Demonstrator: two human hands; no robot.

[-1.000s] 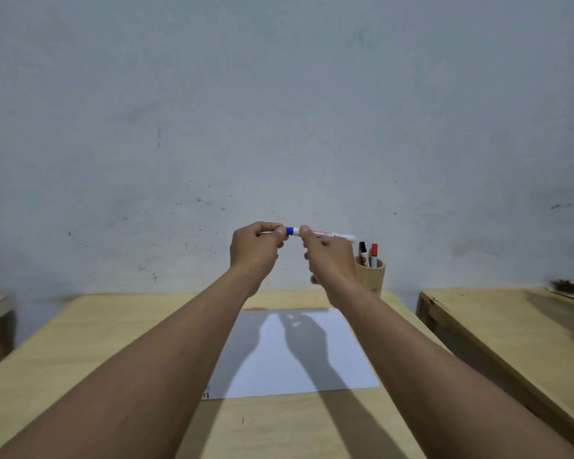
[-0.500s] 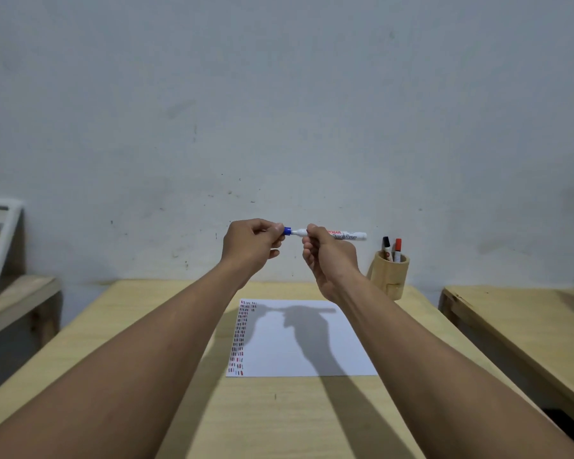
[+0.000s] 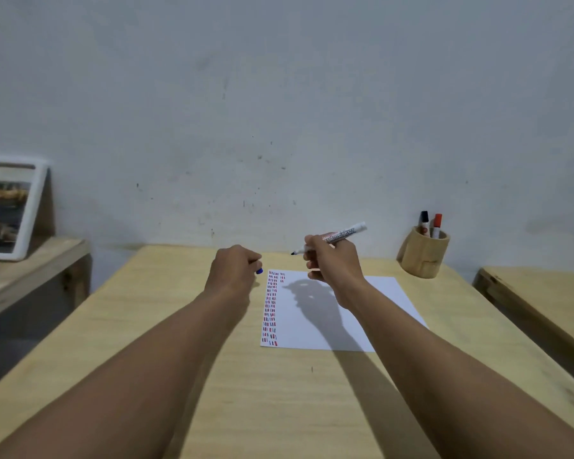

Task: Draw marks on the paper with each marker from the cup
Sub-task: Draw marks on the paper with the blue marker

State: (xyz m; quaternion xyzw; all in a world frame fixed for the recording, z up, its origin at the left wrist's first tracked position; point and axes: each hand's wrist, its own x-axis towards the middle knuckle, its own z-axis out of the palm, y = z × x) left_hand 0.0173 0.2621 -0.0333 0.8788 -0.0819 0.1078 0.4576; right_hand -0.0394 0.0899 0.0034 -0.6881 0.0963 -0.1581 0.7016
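My right hand [image 3: 333, 261] grips a white marker [image 3: 340, 236], uncapped, its dark tip pointing left above the paper's far edge. My left hand [image 3: 234, 265] is closed around the blue cap [image 3: 259, 271], which peeks out beside the fingers, just left of the paper. The white paper [image 3: 371, 303] lies on the wooden table [image 3: 186, 326], with columns of small red, blue and dark marks [image 3: 270, 309] down its left edge. A wooden cup [image 3: 423, 256] at the back right holds a black-capped marker [image 3: 424, 221] and a red-capped marker [image 3: 437, 224].
A second wooden table [image 3: 544, 303] stands to the right across a narrow gap. On the left a low wooden bench [image 3: 24, 270] carries a white-framed picture [image 3: 10, 207] leaning on the grey wall [image 3: 279, 111].
The cap has come off the marker: my left hand moved away left and down with it, while my right hand tilted the marker. The view has tipped down towards the table.
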